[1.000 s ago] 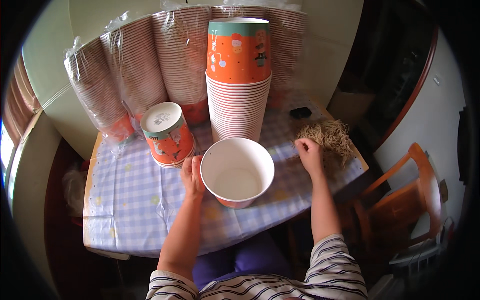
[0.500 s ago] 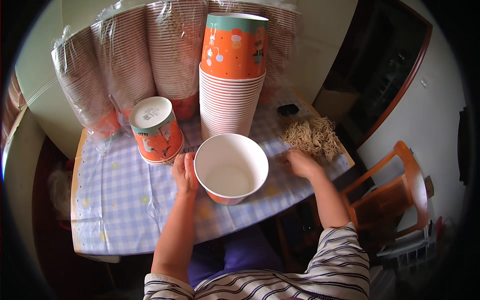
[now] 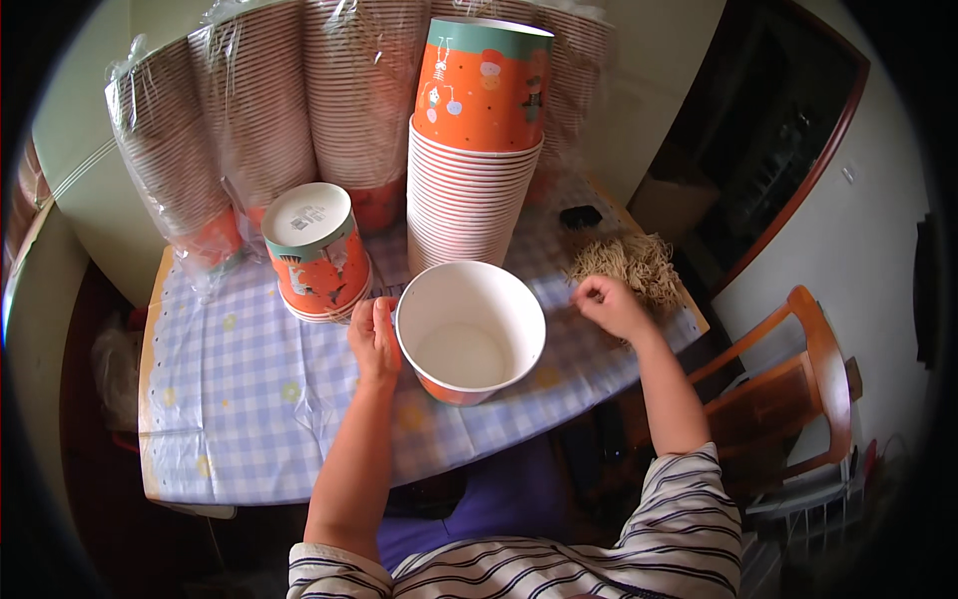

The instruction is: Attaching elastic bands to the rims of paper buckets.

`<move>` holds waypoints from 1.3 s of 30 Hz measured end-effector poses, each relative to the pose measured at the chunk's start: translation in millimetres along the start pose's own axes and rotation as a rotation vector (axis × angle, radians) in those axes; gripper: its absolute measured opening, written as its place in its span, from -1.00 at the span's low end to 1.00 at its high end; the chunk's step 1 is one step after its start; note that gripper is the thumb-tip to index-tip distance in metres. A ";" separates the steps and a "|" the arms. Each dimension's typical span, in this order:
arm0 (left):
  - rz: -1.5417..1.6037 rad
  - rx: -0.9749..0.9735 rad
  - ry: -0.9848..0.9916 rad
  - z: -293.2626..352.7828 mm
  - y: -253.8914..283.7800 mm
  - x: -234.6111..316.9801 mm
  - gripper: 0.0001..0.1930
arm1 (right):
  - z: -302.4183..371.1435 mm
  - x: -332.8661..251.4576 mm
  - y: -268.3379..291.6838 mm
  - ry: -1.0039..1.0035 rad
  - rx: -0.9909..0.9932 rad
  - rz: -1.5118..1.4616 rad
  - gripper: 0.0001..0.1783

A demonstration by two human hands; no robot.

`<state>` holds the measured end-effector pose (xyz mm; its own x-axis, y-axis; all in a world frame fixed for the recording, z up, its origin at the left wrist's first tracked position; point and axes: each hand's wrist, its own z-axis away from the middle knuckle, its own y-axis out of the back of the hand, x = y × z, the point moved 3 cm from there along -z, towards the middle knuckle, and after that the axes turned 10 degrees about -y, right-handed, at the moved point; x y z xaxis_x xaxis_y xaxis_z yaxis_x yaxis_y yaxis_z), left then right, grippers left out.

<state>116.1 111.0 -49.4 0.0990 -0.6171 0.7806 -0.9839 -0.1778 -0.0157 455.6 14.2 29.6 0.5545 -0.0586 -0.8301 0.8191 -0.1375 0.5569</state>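
Observation:
An open white-lined paper bucket (image 3: 469, 324) with an orange outside stands near the table's front edge, its mouth tilted toward me. My left hand (image 3: 376, 341) is closed against its left side, fingers curled at the wall below the rim. To the right of the bucket, my right hand (image 3: 611, 304) hovers with its fingers pinched together. Whatever is between those fingertips is too small to make out. Just behind that hand lies a tangled pile of tan cords (image 3: 639, 268).
A tall stack of upside-down orange buckets (image 3: 477, 190) rises behind the open one. A shorter inverted stack (image 3: 319, 265) stands to its left. Several plastic-wrapped stacks (image 3: 254, 110) line the wall. A small black object (image 3: 581, 217) lies beyond the cords. A wooden chair (image 3: 788, 389) is at right.
My right hand has lifted slightly and shifted from the tabletop by the cords, its pinched fingers now showing. My left hand stays at the bucket's side. The view has shifted a little.

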 end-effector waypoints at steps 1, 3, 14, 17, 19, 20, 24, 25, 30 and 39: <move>0.000 -0.002 0.000 0.6 0.9 -0.7 -0.71 | 0.8 -7.5 7.3 0.009 0.003 -0.162 -0.95; 0.035 0.015 -0.001 0.2 -0.8 -1.1 -0.71 | -7.9 -16.0 26.0 0.030 -0.003 -0.382 -0.95; 0.032 0.001 0.075 2.2 3.5 2.6 -0.72 | -79.6 -142.4 183.1 0.086 0.461 -0.617 -0.95; -0.031 -0.031 0.079 2.2 4.3 3.4 -0.71 | -79.5 -195.8 221.2 0.304 0.578 -0.597 -0.88; -0.019 -0.029 0.080 2.6 0.2 3.6 -0.71 | -70.4 -225.7 246.1 0.435 0.683 -0.507 -0.86; -0.015 -0.032 0.077 2.5 -1.3 3.0 -0.71 | -66.1 -239.9 254.3 0.493 0.740 -0.409 -0.84; 0.032 -0.002 0.095 3.3 -0.5 -0.2 -0.71 | -49.0 -266.6 220.9 0.632 0.579 -0.393 -0.81; 0.048 0.014 0.103 2.7 -0.5 -0.5 -0.71 | -43.2 -261.1 200.2 0.594 0.501 -0.378 -0.79; 0.049 0.024 0.085 2.5 1.0 1.5 -0.75 | 1.1 -197.7 54.1 0.349 0.084 -0.196 -0.79; 0.294 -0.006 -0.024 -23.4 15.3 84.7 -0.85 | 3.7 -152.7 -46.5 0.384 -0.055 -0.154 -0.86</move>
<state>106.0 74.0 31.1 -0.1867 -0.6598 0.7279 -0.9718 0.0154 -0.2354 332.4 25.9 130.3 0.4309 0.3325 -0.8389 0.8976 -0.0624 0.4363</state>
